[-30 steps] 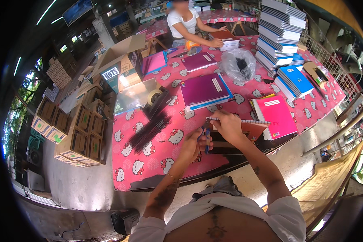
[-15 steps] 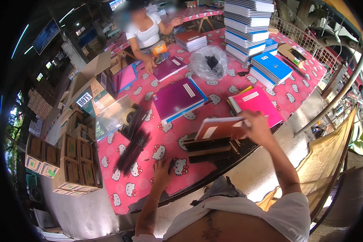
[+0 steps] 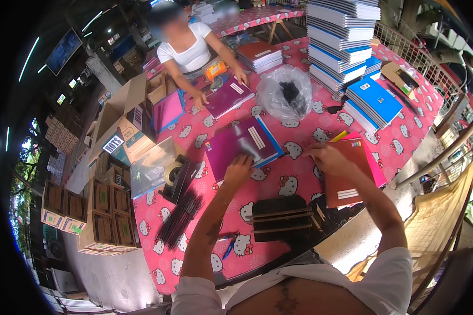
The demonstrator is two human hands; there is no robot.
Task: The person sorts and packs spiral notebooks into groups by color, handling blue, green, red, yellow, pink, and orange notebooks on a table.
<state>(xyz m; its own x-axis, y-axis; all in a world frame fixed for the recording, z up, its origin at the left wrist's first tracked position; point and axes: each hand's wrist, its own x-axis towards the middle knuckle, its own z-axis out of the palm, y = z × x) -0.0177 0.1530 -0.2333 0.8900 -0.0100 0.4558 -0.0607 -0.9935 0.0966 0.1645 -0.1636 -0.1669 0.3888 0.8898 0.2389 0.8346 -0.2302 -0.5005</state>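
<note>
Two hands on notebooks at the pink tabletop (image 3: 299,184).

The left hand (image 3: 238,169) lies with fingers spread flat on the near edge of the purple notebook (image 3: 240,144). To the right of this purple notebook, the right hand (image 3: 328,159) holds the upper left corner of the orange notebook (image 3: 346,176) with closed fingers. This one lies on a pink notebook (image 3: 374,167). A black slatted rack (image 3: 281,218) sits just below.

Bright daylight, soft shadows, sharp centre; fisheye bends edges into a dark vignette
</note>
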